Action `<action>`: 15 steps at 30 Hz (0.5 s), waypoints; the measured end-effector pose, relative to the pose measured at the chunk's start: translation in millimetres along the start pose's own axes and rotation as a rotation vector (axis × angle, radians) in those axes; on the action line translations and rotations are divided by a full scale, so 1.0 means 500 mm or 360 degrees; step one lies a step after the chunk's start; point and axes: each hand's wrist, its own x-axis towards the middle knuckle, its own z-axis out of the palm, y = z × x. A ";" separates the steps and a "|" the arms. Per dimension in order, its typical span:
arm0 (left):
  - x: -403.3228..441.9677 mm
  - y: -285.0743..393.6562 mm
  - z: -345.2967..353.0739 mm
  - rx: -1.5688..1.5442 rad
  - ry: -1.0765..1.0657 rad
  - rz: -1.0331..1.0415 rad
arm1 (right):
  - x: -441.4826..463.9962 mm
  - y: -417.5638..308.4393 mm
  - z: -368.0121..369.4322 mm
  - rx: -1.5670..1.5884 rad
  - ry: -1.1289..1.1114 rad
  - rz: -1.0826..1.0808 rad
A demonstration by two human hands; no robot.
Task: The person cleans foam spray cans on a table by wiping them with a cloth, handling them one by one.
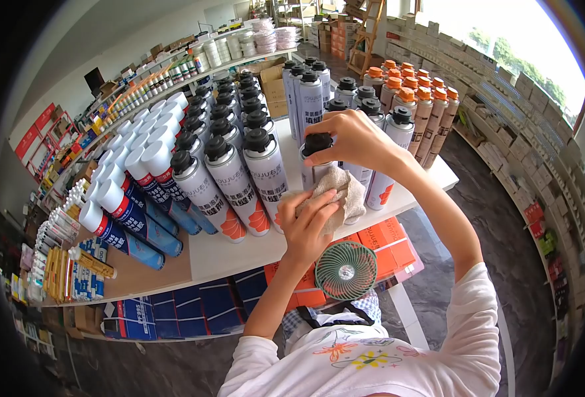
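My right hand is closed round the black cap of a white spray can near the middle of the table. In my left hand is a crumpled beige cloth, held against the lower side of that can. The cloth and my fingers hide much of the can's label. Just left of my hands stand rows of white cans with black caps. More black-capped cans stand behind and to the right of my right hand.
Orange-capped cans are at the table's right end, blue cans with white caps at its left. A green fan hangs at my chest. Orange boxes and blue boxes sit below the white tabletop.
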 end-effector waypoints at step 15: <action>0.032 -0.025 0.020 -0.0002 0.0114 0.0099 | 0.014 -0.012 0.040 -0.0412 0.0243 0.0047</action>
